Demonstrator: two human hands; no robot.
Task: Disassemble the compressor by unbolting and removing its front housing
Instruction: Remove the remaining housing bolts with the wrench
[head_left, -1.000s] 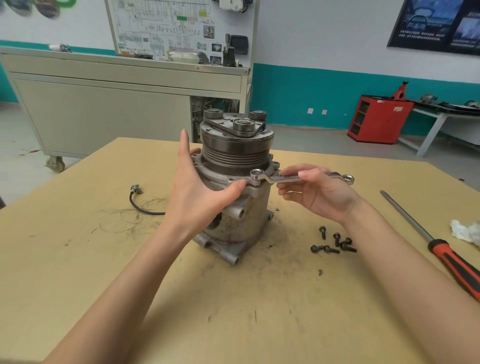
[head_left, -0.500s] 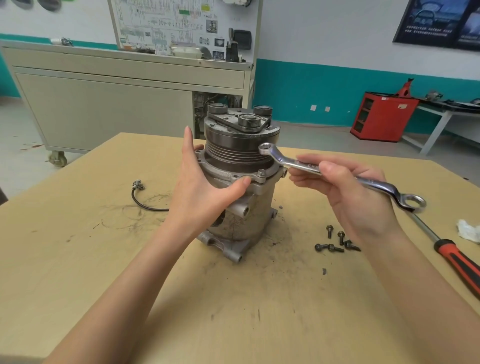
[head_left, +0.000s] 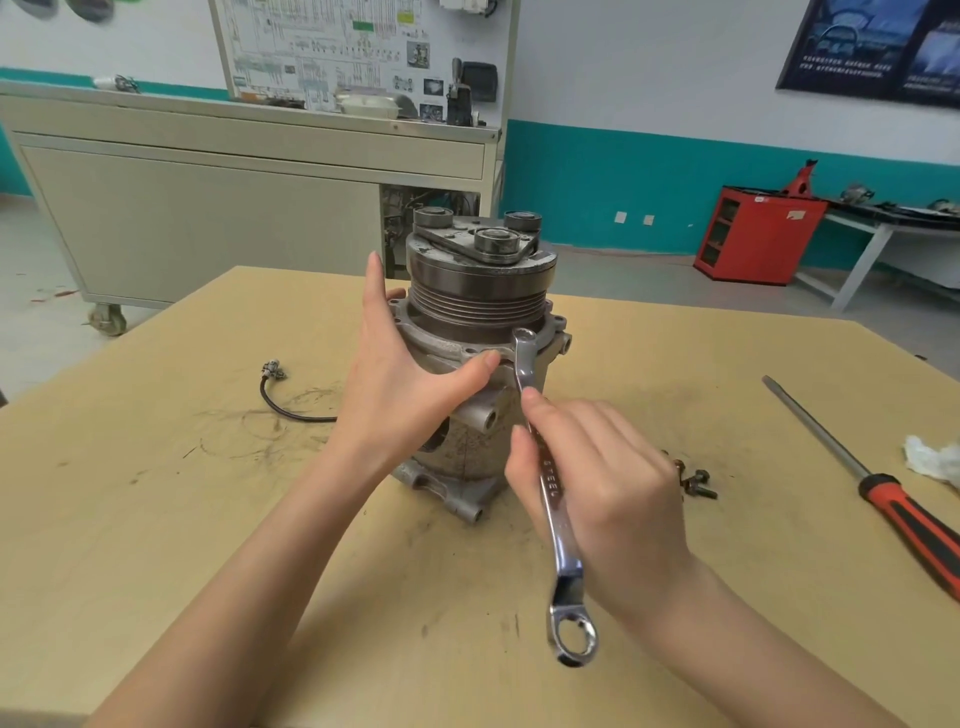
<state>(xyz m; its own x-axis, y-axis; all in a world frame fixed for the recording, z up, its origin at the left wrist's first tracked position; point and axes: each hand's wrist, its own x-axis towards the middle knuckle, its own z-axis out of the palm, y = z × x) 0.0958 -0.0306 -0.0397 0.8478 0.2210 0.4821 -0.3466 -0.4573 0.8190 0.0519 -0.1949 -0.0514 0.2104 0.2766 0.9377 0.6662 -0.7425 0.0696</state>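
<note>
Gripping wrench (head_left: 558, 551), right hand (head_left: 608, 493), compressor (head_left: 480, 312) just beyond

The compressor (head_left: 475, 364) stands upright on the table (head_left: 156, 519). A cable (head_left: 283, 397) lies to its left; loose bolts (head_left: 698, 483) and, farther out, a screwdriver (head_left: 878, 478) to its right. A wheeled cabinet (head_left: 208, 208) stands behind it.

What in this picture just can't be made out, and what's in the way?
Head view only:
Any bolt under the wrench ring: the ring covers that spot, so I cannot tell if one is there.
The loose bolts: the right hand hides some, count unknown.
The screwdriver: handle cut off by the right edge.
The compressor: its left side is behind the left hand.
The poster: text too blurred to read.
</note>
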